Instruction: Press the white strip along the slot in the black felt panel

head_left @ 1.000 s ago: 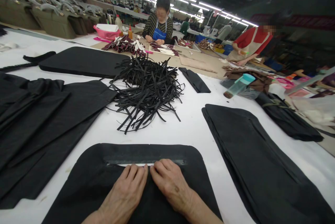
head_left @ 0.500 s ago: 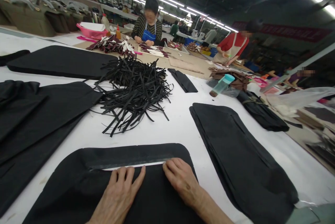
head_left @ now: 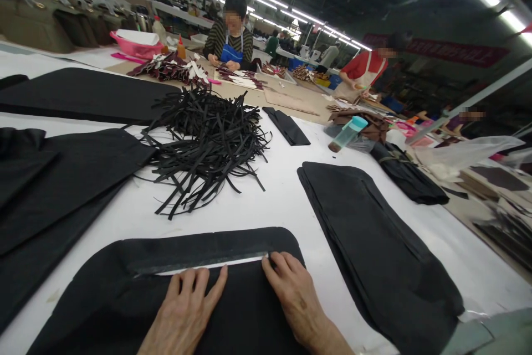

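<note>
A black fabric panel (head_left: 166,250) with rounded corners lies in front of me, with a long narrow slit near its far edge. White shows through along the slit; whether it is the table or a strip of tape, I cannot tell. My left hand (head_left: 183,305) rests on the panel just below the slit, fingertips on the folded edge and thumb held apart. At the slit's right end, my right hand (head_left: 293,294) has its fingers curled, thumb and forefinger pinching the panel's edge. Beyond the panel lies a tangled heap of thin black strips (head_left: 211,139).
Stacked black panels (head_left: 374,244) lie to the right on the white table (head_left: 253,205). More black fabric (head_left: 75,172) covers the left side. A teal-lidded bottle (head_left: 348,134) lies tilted farther back. Two co-workers (head_left: 233,39) in aprons are across the table.
My right hand's fingers have shifted slightly at the slit's right end. The left hand stays on the folded edge. The whole view has swung a little.
</note>
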Available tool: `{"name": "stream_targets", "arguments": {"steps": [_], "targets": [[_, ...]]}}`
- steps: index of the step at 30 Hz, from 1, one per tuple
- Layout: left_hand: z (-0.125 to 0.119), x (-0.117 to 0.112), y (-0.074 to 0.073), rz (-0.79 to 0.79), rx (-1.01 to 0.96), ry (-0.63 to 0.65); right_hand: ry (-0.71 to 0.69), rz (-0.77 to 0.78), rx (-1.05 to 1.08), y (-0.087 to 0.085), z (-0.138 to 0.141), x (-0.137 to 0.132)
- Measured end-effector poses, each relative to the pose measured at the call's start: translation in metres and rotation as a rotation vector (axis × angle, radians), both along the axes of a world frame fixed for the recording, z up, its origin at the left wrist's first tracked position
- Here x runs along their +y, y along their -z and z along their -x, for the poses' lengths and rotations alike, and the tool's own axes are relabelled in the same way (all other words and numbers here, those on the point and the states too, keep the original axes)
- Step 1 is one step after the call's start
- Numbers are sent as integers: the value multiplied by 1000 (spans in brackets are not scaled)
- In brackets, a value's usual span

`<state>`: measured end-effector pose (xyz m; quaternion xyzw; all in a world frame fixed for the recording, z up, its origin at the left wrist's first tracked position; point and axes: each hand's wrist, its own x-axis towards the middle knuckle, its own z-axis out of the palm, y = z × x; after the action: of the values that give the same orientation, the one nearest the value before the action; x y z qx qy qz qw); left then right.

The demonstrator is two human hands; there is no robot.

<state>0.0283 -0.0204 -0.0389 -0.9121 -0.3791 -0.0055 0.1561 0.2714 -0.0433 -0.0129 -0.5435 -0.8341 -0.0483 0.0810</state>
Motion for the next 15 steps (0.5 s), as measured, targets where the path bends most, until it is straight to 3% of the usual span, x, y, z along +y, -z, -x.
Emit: {"name": "stream_targets", "arguments": {"steps": [4, 10, 12, 15], "targets": [[7, 1, 1, 57, -67, -14, -46, -32, -26, 5, -6, -3], [19, 6, -5, 135, -146, 15, -83, -324, -107, 19, -18, -3], [23, 9, -9, 182, -161, 9, -81, -370, -76, 16, -2, 0], [31, 13, -20, 309, -194, -23, -148, -284, 100, 5, 43, 7]]}}
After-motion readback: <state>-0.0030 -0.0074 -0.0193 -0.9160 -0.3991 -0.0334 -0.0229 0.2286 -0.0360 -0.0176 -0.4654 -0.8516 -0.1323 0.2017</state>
